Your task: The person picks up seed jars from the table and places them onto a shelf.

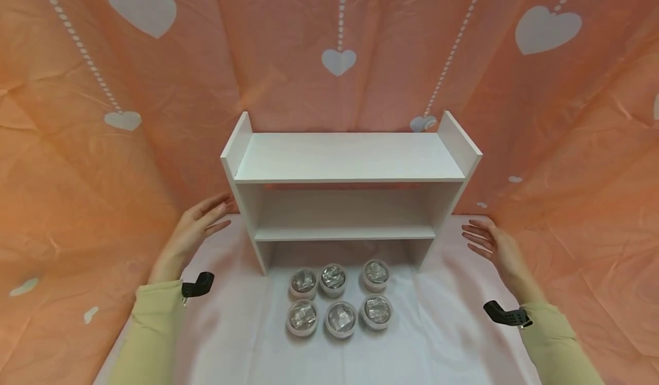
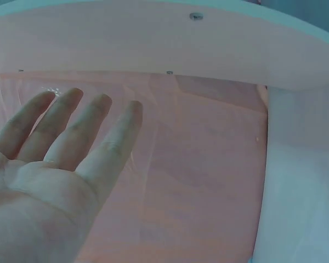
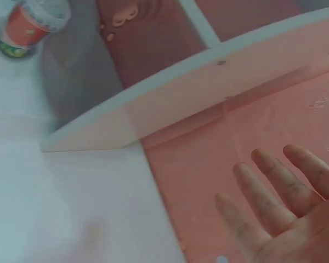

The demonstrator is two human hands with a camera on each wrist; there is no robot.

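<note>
A white shelf unit (image 1: 350, 156) with two boards between side panels stands on the table. My left hand (image 1: 198, 225) is beside its left panel, fingers extended and holding nothing; the left wrist view shows the palm and spread fingers (image 2: 120, 142) by the white panel (image 2: 126, 44). On the other side my right hand (image 1: 496, 247) hangs apart from the right panel, fingers loosely extended, with nothing in it. Several small round tubs with clear lids (image 1: 341, 319) stand in two rows in front of the shelf. One tub (image 3: 30, 27) shows an orange label in the right wrist view.
An orange cloth (image 1: 298, 82) with white hearts hangs behind the shelf and along both sides. White cloth (image 1: 226, 339) covers the table. The back row of tubs stands close to the shelf's lower opening. A black band (image 1: 198, 286) is on each wrist.
</note>
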